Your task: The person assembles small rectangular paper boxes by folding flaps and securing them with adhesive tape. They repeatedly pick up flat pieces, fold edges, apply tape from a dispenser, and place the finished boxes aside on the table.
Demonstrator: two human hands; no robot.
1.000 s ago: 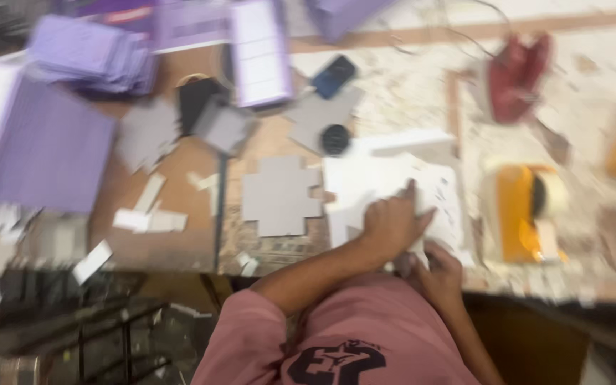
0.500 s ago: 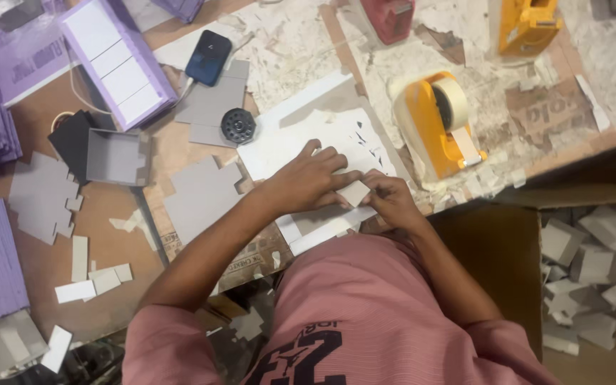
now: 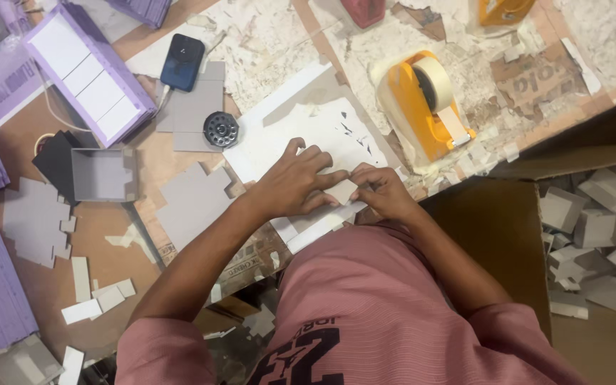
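Bare white sheet point(image 3: 279, 139) lies open ahead of the hands; the yellow tape dispenser point(image 3: 422, 103) crowds the right side.
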